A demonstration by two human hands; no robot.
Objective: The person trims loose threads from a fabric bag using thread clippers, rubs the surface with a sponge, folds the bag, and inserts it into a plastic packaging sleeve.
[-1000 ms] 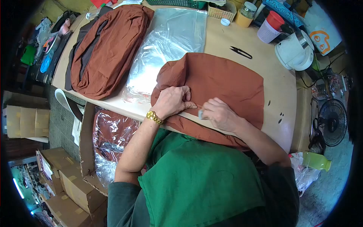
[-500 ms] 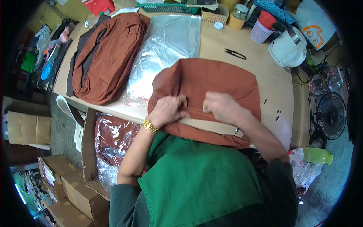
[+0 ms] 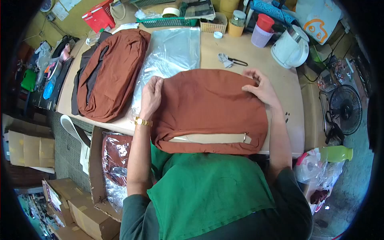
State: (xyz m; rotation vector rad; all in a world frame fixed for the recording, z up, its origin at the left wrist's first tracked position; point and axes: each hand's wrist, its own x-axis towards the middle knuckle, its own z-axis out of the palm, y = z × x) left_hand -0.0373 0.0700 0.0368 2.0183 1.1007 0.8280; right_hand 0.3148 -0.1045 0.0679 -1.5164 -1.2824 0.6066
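A rust-brown fabric bag (image 3: pixel 212 104) lies spread flat in front of me. Along its near side runs a long zip opening with pale beige material showing inside, and a zip puller (image 3: pixel 245 137) sits toward its right end. My left hand (image 3: pixel 151 96) is closed on the bag's left edge, fingers together. At the upper right corner, my right hand (image 3: pixel 261 89) touches the cloth with thumb and fingers apart. Beyond the bag are black thread snips (image 3: pixel 239 62), with a crumpled greyish scrap (image 3: pixel 225 60) beside them.
Another rust-brown bag (image 3: pixel 114 76) lies left of a stack of clear plastic sleeves (image 3: pixel 176 48). A green basket (image 3: pixel 160 22), a jar (image 3: pixel 237 24), cups (image 3: pixel 263 32) and a white kettle (image 3: pixel 290 47) line the back. An open carton (image 3: pixel 96 168) with plastic-wrapped goods stands below left.
My hands have moved from the zip opening out to the bag's left edge and upper right corner. The bag lies flatter. A crumpled scrap now lies by the snips.
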